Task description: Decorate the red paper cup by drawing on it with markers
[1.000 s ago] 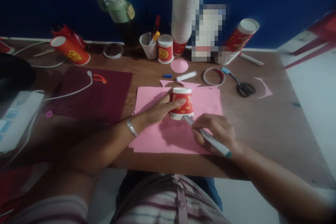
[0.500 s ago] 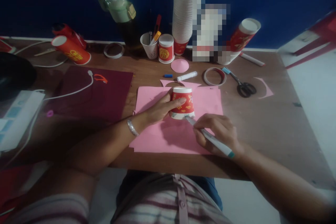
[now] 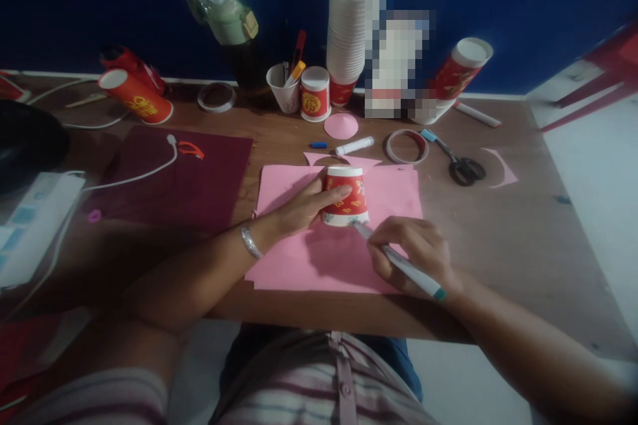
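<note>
My left hand (image 3: 312,204) grips a red paper cup (image 3: 353,200) from its left side, thumb across the front. The cup is upside down, with yellow cloud patterns and green marks on the white band along its lower edge. In my right hand (image 3: 411,249) is a white marker pen (image 3: 406,269) with a green end. Its tip is at the cup's white band; whether it touches I cannot tell. Beneath both hands lies pink paper (image 3: 299,265), and the cup is held above it.
Behind the paper are a white marker (image 3: 355,145), a blue cap (image 3: 318,145), a pink paper cone (image 3: 341,125) and a tape roll (image 3: 407,147). Scissors (image 3: 466,170) lie to the right. A tall cup stack (image 3: 346,33) stands at the back; a power strip (image 3: 34,226) is at left.
The pen tip has shifted very slightly at the cup's lower band, and the green marks there show a little more clearly. Both hands keep their grip.
</note>
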Action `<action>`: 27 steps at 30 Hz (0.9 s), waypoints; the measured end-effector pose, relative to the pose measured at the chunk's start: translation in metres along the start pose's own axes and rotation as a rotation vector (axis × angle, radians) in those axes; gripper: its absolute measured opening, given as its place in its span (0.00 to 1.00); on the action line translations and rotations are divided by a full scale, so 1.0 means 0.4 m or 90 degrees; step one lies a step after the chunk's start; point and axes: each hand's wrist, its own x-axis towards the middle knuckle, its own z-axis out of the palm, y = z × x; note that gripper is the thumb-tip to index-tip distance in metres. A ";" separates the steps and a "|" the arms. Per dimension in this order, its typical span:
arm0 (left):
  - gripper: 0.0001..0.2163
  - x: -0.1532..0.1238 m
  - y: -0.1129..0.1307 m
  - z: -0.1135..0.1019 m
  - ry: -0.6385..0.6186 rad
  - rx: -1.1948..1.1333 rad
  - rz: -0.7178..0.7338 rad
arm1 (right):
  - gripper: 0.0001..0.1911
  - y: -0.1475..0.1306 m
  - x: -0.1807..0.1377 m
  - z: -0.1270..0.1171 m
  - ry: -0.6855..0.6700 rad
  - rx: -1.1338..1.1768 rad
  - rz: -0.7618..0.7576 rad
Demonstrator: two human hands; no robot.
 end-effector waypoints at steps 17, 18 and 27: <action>0.25 0.001 -0.001 -0.002 -0.002 0.002 0.007 | 0.09 0.002 0.005 -0.007 0.042 -0.018 -0.027; 0.25 0.001 -0.001 -0.003 -0.002 0.003 0.008 | 0.08 0.004 0.005 -0.005 0.038 -0.013 -0.029; 0.26 0.001 0.000 -0.002 -0.003 0.009 0.008 | 0.08 0.008 0.003 0.001 0.036 -0.011 -0.034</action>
